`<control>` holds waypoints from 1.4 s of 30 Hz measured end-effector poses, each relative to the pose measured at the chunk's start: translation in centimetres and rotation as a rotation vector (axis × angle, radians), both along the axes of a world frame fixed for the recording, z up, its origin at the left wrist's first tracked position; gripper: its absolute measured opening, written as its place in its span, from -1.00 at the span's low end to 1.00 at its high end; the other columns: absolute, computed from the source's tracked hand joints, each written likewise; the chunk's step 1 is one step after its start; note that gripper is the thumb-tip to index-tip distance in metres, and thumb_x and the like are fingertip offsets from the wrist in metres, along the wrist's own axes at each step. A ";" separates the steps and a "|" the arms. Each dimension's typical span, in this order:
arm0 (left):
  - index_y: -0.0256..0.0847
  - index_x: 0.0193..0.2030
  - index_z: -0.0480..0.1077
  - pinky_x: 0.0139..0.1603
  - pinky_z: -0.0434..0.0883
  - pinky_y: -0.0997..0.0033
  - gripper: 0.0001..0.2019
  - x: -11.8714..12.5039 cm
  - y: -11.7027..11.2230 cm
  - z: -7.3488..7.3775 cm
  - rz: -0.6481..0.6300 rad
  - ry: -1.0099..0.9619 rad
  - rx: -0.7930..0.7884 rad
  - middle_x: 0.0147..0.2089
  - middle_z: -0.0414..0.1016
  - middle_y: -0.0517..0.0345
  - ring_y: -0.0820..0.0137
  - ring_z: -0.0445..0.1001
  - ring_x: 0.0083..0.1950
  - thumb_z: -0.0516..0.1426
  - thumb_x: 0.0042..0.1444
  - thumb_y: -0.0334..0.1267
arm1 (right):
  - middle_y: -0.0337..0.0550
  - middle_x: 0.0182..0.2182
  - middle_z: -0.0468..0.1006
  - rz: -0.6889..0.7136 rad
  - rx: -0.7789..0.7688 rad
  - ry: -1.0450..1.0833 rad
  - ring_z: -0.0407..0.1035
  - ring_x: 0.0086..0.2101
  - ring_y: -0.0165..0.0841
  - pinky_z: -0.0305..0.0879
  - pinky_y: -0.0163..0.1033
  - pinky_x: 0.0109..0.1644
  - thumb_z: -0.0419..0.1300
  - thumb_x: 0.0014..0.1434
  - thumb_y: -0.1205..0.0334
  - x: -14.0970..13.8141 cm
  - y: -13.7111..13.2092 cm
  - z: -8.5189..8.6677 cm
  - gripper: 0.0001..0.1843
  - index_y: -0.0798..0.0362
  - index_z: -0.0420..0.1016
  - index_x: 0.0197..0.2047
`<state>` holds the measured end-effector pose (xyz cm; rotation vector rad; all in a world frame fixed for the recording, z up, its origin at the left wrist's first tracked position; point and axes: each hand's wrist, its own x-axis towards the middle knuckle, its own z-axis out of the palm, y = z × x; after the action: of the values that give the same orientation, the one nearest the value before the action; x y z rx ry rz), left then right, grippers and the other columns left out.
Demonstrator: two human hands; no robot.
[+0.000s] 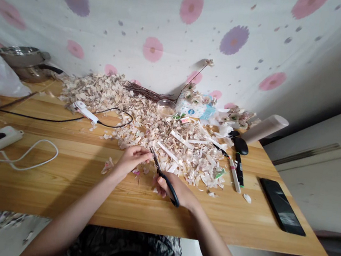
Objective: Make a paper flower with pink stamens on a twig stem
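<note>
Both hands are working close: the left hand [131,161] pinching something unclear, fingers [144,154] pressed together, the right hand [174,190] gripping black scissors [158,170] that could nick them if slipping.

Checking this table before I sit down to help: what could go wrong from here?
The scissors in the right hand have their blades close to the left hand, so a slip could nick its fingers. The white corded appliance lies at the edge of the pile of pale scraps; if it heats up, they might scorch. The small glass bowl sits at the pile's back edge, and a knock could tip it onto the scraps.
</note>
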<state>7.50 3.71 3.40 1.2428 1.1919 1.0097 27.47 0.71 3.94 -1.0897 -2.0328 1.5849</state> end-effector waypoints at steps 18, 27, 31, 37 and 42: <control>-0.34 -0.25 0.41 -0.23 0.47 0.33 -0.84 -1.0 0.5 -1.0 -0.078 0.012 -0.064 -0.29 0.47 0.15 0.43 0.47 -0.29 0.16 0.18 -0.24 | -0.23 -0.65 0.37 -0.008 -0.067 -0.012 0.27 -0.65 -0.45 0.20 -0.37 -0.55 -0.08 0.09 -0.43 0.5 0.1 0.6 -0.26 0.15 0.43 -0.40; -0.34 -0.30 0.41 -0.27 0.46 0.37 -0.85 -1.5 0.6 -0.8 -0.137 0.038 -0.097 -0.35 0.46 0.19 0.46 0.46 -0.34 0.17 0.17 -0.26 | -0.26 -0.67 0.38 0.000 -0.079 -0.077 0.27 -0.67 -0.46 0.15 -0.39 -0.60 0.05 0.11 -0.34 1.3 0.3 0.6 -0.38 0.13 0.42 -0.42; -0.34 -0.30 0.42 -0.27 0.46 0.37 -0.85 -1.4 0.6 -0.7 -0.134 0.032 -0.101 -0.34 0.47 0.18 0.47 0.46 -0.35 0.16 0.18 -0.25 | -0.28 -0.71 0.36 -0.033 -0.116 -0.087 0.26 -0.71 -0.45 0.12 -0.39 -0.65 0.11 0.09 -0.29 1.3 0.5 0.7 -0.43 0.12 0.42 -0.47; -0.35 -0.27 0.44 -0.25 0.48 0.36 -0.84 -0.9 0.3 -0.2 -0.174 0.021 -0.106 -0.32 0.51 0.14 0.44 0.50 -0.32 0.22 0.11 -0.26 | -0.33 -0.73 0.26 -0.308 -0.051 0.030 0.15 -0.70 -0.49 0.07 -0.36 -0.59 0.10 0.11 -0.26 -0.4 1.1 0.2 -0.46 0.12 0.39 -0.46; -0.36 -0.31 0.44 -0.27 0.49 0.38 -0.87 0.1 -0.2 0.0 -0.260 0.020 -0.128 -0.38 0.51 0.17 0.46 0.50 -0.36 0.26 0.05 -0.33 | -0.33 -0.65 0.26 -0.441 -0.023 0.134 0.14 -0.62 -0.48 0.09 -0.35 -0.51 0.23 0.00 -0.18 -1.2 1.3 0.1 -0.53 0.13 0.42 -0.40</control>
<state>7.60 3.47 3.35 1.2703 1.0611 0.7200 26.24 2.01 4.06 -1.2932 -1.5556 1.4099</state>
